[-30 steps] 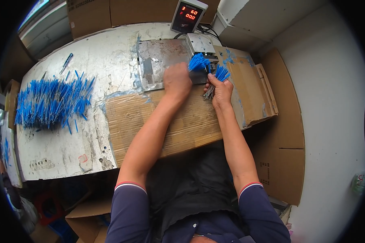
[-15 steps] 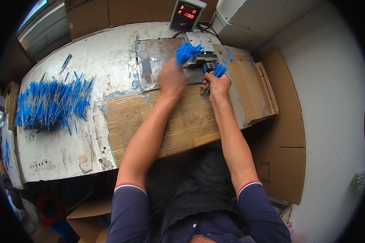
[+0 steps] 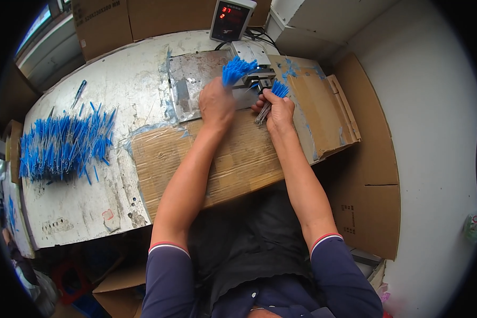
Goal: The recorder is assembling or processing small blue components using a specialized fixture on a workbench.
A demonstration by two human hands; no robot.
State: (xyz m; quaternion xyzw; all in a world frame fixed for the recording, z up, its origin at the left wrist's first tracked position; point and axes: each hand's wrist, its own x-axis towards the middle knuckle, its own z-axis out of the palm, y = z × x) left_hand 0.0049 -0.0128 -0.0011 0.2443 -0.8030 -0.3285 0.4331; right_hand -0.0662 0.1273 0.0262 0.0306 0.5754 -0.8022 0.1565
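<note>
My left hand (image 3: 216,103), somewhat blurred, is closed around a bundle of thin blue-ended wires (image 3: 237,70), whose blue ends fan out above the fist. My right hand (image 3: 279,110) is closed on a smaller bundle of blue-ended wires (image 3: 280,89), with bare grey metal ends hanging below the fingers. Right thumb and fingertips are at the front of a small metal machine (image 3: 257,77) with a block-like head. A short blue piece seems to lie at that head, between the hands. A large pile of the same wires (image 3: 69,140) lies at the left of the table.
A counter with red lit digits (image 3: 232,20) stands behind the machine, with black cables beside it. Under my hands are a metal plate (image 3: 188,69) and a taped cardboard sheet (image 3: 206,164). A pen (image 3: 79,93) lies beyond the pile. Cardboard (image 3: 323,106) covers the right side.
My right fingertips have come closer to the machine's head. The whole view has shifted slightly, and the digits on the counter differ. Both hands keep their bundles.
</note>
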